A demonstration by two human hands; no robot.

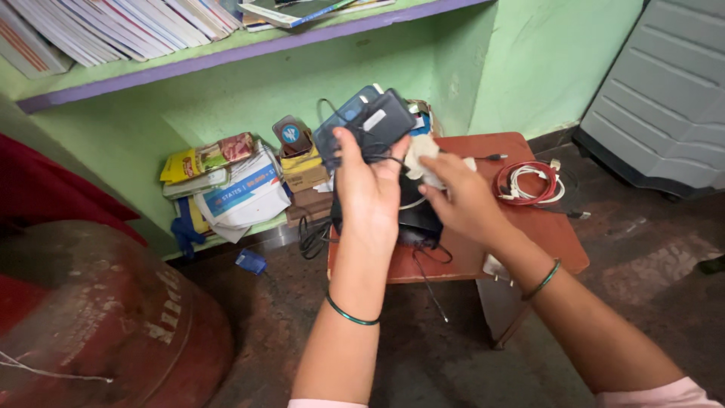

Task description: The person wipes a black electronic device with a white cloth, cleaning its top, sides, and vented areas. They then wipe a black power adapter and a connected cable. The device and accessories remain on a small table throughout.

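Fingers of the left hand (368, 193) clamp dark devices (365, 121) above the stool (559, 234); right hand (462, 198) pinches a pale cloth (420, 155) beside them. Dangling cables (423, 261) could snag, loosening the stack.

Head camera looks steeply down, close over the stool (544, 227), seemingly facing the wall.

L hand (368, 193) raised, back to camera, fingers curled shut in grip, thumb up. R hand (461, 200) just beside it, fingertips pinched. Both forearms bare, angled inward, thin bangle on each wrist.
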